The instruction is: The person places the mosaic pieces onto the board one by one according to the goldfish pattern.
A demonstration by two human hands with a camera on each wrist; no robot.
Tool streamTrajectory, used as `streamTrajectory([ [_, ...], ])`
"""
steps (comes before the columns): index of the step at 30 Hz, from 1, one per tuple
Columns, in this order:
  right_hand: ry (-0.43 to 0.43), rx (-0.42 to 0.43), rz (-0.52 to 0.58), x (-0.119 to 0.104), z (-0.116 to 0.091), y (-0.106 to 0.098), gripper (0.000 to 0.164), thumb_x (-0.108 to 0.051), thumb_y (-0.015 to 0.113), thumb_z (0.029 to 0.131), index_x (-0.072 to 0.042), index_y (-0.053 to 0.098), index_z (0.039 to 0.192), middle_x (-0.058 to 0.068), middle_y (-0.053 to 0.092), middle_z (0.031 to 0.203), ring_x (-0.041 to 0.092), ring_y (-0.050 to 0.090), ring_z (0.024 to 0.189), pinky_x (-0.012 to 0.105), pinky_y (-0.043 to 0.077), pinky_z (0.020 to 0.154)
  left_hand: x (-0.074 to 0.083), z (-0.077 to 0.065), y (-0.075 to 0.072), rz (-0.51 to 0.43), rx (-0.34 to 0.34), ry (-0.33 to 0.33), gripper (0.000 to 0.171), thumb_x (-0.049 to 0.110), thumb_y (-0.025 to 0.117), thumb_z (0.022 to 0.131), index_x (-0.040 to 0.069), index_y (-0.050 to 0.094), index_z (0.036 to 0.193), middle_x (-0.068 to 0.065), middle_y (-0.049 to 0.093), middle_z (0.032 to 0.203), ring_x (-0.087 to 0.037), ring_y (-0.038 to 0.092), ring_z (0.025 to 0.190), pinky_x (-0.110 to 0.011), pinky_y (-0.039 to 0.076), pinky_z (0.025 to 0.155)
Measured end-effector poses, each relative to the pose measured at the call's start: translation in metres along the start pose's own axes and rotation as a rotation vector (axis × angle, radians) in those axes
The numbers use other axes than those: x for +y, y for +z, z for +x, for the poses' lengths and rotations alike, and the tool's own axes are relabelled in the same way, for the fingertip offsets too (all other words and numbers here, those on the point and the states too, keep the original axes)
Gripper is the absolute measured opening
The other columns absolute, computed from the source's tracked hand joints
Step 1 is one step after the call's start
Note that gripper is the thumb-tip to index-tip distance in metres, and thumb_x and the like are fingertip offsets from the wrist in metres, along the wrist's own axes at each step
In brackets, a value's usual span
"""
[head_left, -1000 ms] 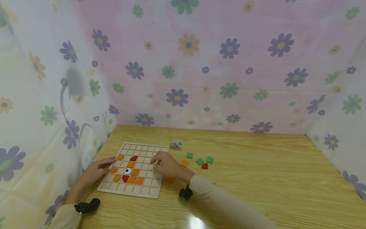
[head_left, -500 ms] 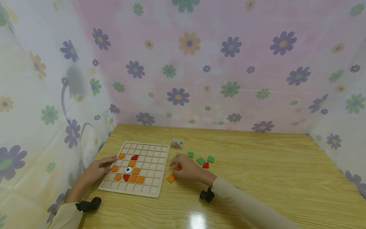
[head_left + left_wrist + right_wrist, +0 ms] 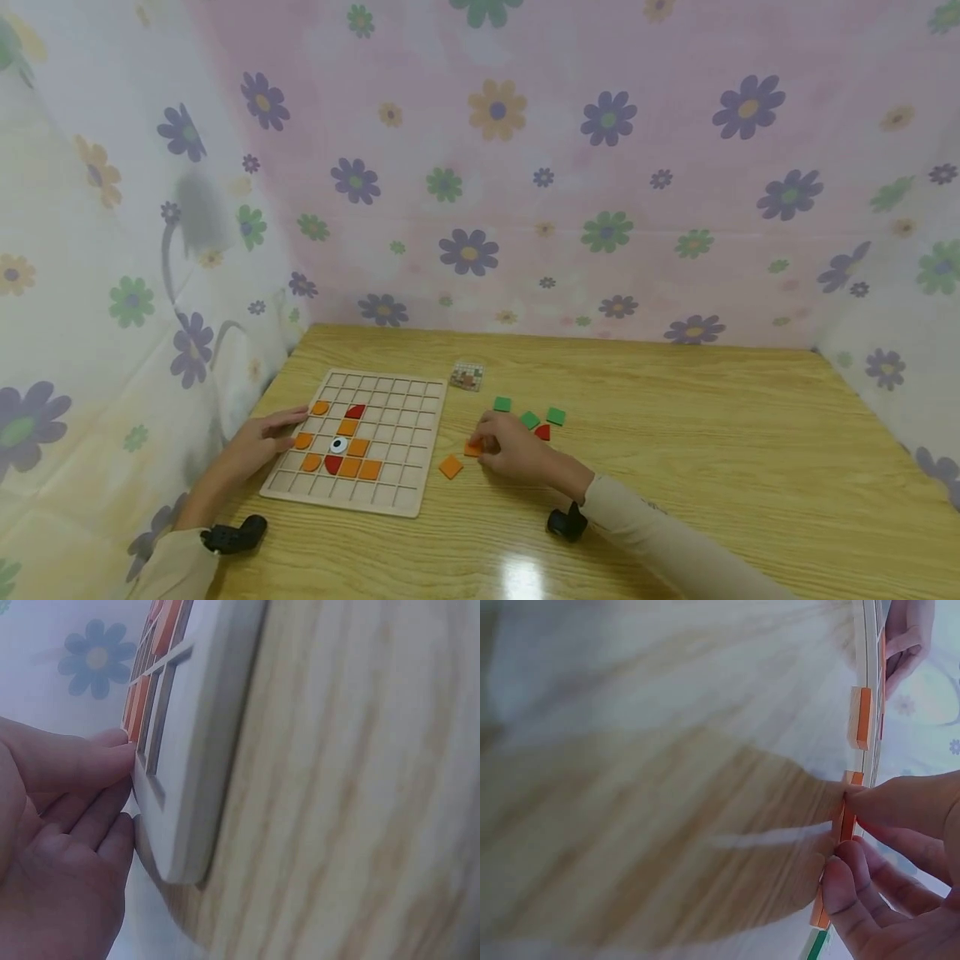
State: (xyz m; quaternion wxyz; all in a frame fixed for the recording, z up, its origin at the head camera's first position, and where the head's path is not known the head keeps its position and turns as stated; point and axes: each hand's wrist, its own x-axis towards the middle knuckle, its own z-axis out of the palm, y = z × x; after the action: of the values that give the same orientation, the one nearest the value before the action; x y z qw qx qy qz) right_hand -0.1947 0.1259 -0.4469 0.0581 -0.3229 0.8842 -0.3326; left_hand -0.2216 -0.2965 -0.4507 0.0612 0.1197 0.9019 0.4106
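A wooden grid board (image 3: 405,417) lies on the table at left, bearing several orange and red tiles and a round eye tile (image 3: 338,445). My left hand (image 3: 258,442) rests at the board's left edge. The left wrist view shows that thumb (image 3: 82,761) and the fingertips against the board's rim. To the right of the board, my right hand (image 3: 517,446) pinches an orange tile (image 3: 472,448) on the table between thumb and fingers. A second orange square tile (image 3: 451,467) lies between this hand and the board. Another orange piece (image 3: 819,911) shows below the fingertips in the right wrist view.
Three green square tiles, one of them the rightmost green tile (image 3: 556,416), lie behind my right hand with a red quarter-round tile (image 3: 543,432). A small pattern card (image 3: 467,377) lies beyond the board's far right corner. Flowered cloth (image 3: 525,208) encloses the table's back and sides.
My right hand has moved right, from over the board to the loose orange tiles, and now has one between its fingers. My left hand stays at the board's edge.
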Motion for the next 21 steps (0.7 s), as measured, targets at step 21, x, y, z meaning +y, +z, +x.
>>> streamTrajectory([
  [21, -0.033, 0.061, -0.004, -0.0018, 0.0032, 0.0032, 0.016, 0.002, 0.068, 0.081, -0.002, 0.073, 0.095, 0.005, 0.061, 0.088, 0.006, 0.048, 0.064, 0.021, 0.045, 0.060, 0.0031, -0.0008, -0.0002, -0.024, -0.022, -0.017, 0.045, 0.003, 0.058, 0.090, -0.002, 0.051, 0.135, -0.017, 0.039, 0.145, -0.043, 0.023, 0.136, -0.057, 0.024, 0.104],
])
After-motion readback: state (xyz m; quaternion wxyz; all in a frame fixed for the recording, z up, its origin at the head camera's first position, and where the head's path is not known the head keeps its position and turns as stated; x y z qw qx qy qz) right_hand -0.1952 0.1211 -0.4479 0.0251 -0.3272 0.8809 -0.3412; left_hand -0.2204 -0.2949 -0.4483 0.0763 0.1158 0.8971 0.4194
